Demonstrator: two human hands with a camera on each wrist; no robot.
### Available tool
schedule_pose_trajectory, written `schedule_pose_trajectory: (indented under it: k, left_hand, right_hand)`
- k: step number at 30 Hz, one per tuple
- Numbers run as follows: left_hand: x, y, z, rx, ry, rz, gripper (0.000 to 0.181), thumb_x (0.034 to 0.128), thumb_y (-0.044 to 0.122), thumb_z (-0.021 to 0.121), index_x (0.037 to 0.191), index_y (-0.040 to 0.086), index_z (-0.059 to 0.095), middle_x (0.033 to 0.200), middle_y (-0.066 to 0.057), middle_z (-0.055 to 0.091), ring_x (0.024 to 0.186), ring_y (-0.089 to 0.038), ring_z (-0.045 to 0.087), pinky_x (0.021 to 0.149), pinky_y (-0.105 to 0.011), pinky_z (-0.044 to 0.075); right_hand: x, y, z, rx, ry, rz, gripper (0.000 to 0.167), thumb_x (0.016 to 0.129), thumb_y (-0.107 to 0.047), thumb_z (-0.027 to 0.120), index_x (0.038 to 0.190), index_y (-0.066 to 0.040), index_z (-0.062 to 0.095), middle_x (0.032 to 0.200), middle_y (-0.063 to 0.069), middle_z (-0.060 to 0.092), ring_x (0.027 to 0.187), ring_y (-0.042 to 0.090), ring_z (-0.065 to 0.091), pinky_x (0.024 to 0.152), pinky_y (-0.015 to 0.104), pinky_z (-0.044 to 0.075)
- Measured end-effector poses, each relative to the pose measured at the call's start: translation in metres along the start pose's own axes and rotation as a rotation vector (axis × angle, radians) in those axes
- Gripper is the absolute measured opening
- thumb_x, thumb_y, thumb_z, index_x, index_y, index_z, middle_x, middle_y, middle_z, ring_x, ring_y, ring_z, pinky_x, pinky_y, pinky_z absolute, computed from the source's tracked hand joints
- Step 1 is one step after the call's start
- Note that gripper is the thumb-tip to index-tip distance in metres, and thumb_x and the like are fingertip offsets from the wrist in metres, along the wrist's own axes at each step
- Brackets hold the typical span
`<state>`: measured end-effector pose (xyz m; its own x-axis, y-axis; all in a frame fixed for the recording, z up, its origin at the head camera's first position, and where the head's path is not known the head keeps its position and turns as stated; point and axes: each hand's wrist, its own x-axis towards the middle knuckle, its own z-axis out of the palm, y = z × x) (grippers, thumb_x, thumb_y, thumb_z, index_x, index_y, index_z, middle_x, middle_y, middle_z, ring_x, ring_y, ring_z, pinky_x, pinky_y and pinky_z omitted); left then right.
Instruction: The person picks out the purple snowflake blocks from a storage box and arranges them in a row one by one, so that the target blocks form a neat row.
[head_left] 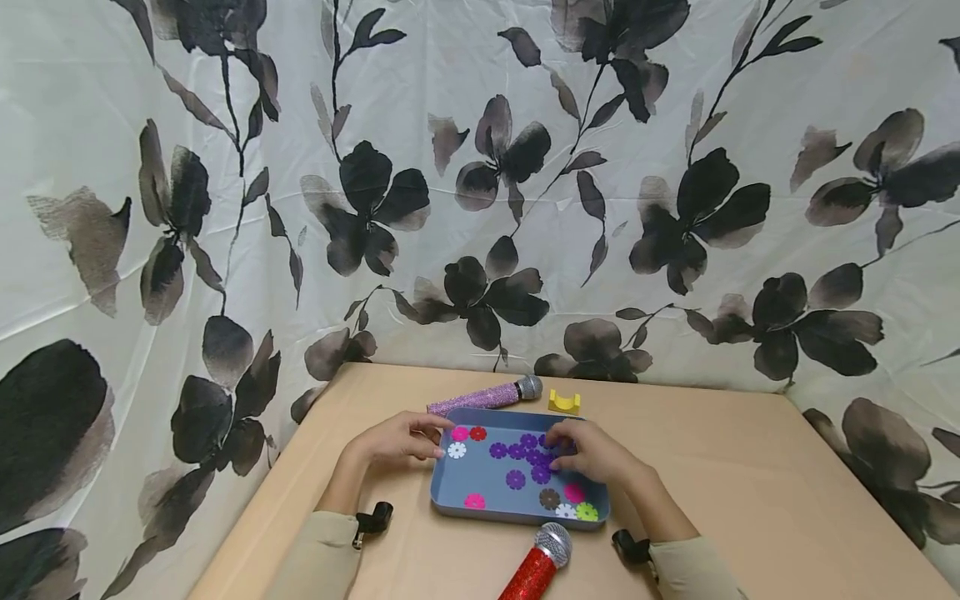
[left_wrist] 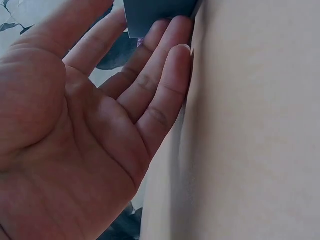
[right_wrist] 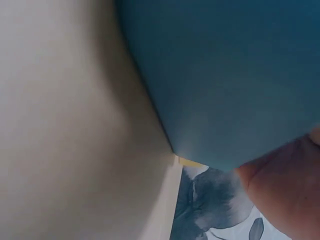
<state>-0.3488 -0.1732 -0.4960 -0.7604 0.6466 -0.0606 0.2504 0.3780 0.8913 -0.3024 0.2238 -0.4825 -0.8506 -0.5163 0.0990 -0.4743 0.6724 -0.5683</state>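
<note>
In the head view, a blue-grey tray [head_left: 468, 510] holds flower-shaped discs, among them a purple cluster [head_left: 534, 457], a red one [head_left: 477, 433] and a white one [head_left: 457, 450]. My left hand [head_left: 390, 439] touches the tray's left side; the left wrist view shows its relaxed fingers [left_wrist: 160, 85] against the tray wall [left_wrist: 160, 17]. Over the right rim reaches my right hand [head_left: 596, 454], thumb and fingertips apart at the purple discs. Whether it holds one is hidden. The right wrist view shows the tray's outer wall [right_wrist: 225, 75] and part of the hand [right_wrist: 287, 185].
Behind the tray lie a purple glitter microphone [head_left: 480, 400] and a yellow curved block [head_left: 564, 403]. A red glitter microphone [head_left: 534, 571] lies at its front edge. The tan table [head_left: 750, 483] ends at a floral cloth [head_left: 480, 208].
</note>
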Motion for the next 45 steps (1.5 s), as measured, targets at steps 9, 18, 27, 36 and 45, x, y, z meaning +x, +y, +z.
schedule_pose_trajectory:
  k: [9,18,27,36,45]
  left_hand:
    - [-0.002,0.0,-0.001,-0.011,0.0,-0.002,0.054,0.092,0.016,0.081,0.142,0.005,0.063,0.112,-0.015,0.066,0.096,-0.02,0.063,0.083,-0.03,0.057]
    - [-0.001,-0.006,0.001,-0.014,0.03,-0.02,0.054,0.0916,0.02,0.082,0.142,0.008,0.064,0.11,-0.009,0.068,0.098,-0.021,0.061,0.081,-0.032,0.057]
    - [-0.002,-0.007,0.001,-0.05,0.032,-0.044,0.057,0.0916,0.022,0.082,0.143,0.01,0.063,0.121,-0.016,0.067,0.102,-0.022,0.06,0.082,-0.031,0.056]
    - [-0.002,-0.009,0.001,-0.055,0.031,-0.045,0.057,0.0923,0.022,0.081,0.145,0.01,0.061,0.128,-0.017,0.067,0.105,-0.021,0.062,0.085,-0.033,0.057]
    - [-0.003,-0.009,-0.001,-0.025,0.026,-0.046,0.058,0.0932,0.024,0.08,0.146,0.011,0.061,0.137,-0.018,0.064,0.109,-0.024,0.061,0.085,-0.032,0.057]
  right_hand:
    - [0.0,-0.007,0.007,-0.095,-0.035,0.033,0.021,0.088,-0.008,0.083,0.106,-0.013,0.073,0.104,-0.001,0.069,0.094,0.017,0.059,0.086,0.038,0.056]
    - [0.002,-0.006,0.008,-0.096,0.005,0.043,0.019,0.083,-0.007,0.087,0.092,-0.016,0.072,0.092,-0.004,0.062,0.084,0.016,0.055,0.072,0.025,0.047]
    - [0.001,-0.002,0.005,-0.024,-0.004,0.029,0.013,0.086,-0.006,0.084,0.095,-0.013,0.079,0.095,-0.006,0.067,0.087,0.013,0.058,0.074,0.023,0.053]
    - [-0.004,0.0,-0.008,0.092,0.086,-0.001,0.016,0.09,-0.006,0.08,0.106,-0.005,0.08,0.105,0.006,0.076,0.09,0.015,0.063,0.077,0.023,0.055]
    - [-0.018,0.009,-0.032,0.159,0.231,0.023,0.021,0.096,-0.004,0.072,0.116,-0.004,0.078,0.116,0.007,0.075,0.102,0.021,0.069,0.082,0.025,0.058]
